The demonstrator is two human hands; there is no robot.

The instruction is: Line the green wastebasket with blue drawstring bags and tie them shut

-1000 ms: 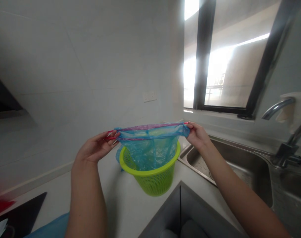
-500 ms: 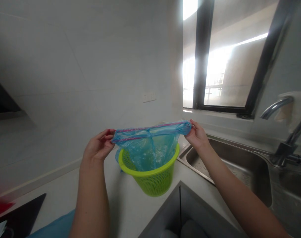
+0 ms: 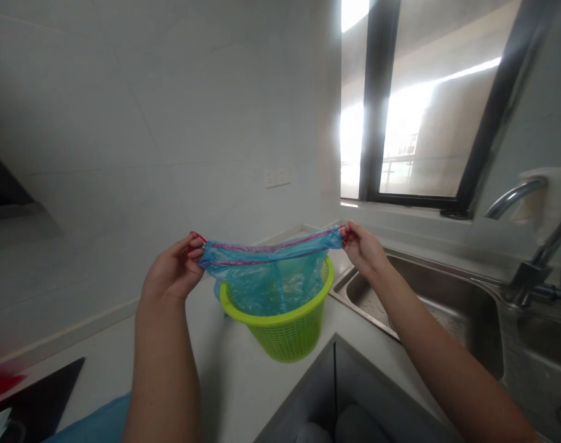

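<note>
Up at chest height in the head view, the left hand (image 3: 172,274) and the right hand (image 3: 361,247) each pinch one end of the blue drawstring bag (image 3: 266,271), fingers closed on the red drawstring loops so the bag's mouth runs in a taut line between them. The bag's body hangs down into the green basket (image 3: 285,320), which stands on the white counter (image 3: 234,375) just beside the steel sink (image 3: 428,307) (its tap is off to the right). To do this well, I'd judge both pinches should stay firm and level, with the mouth centred over the basket's rim.
</note>
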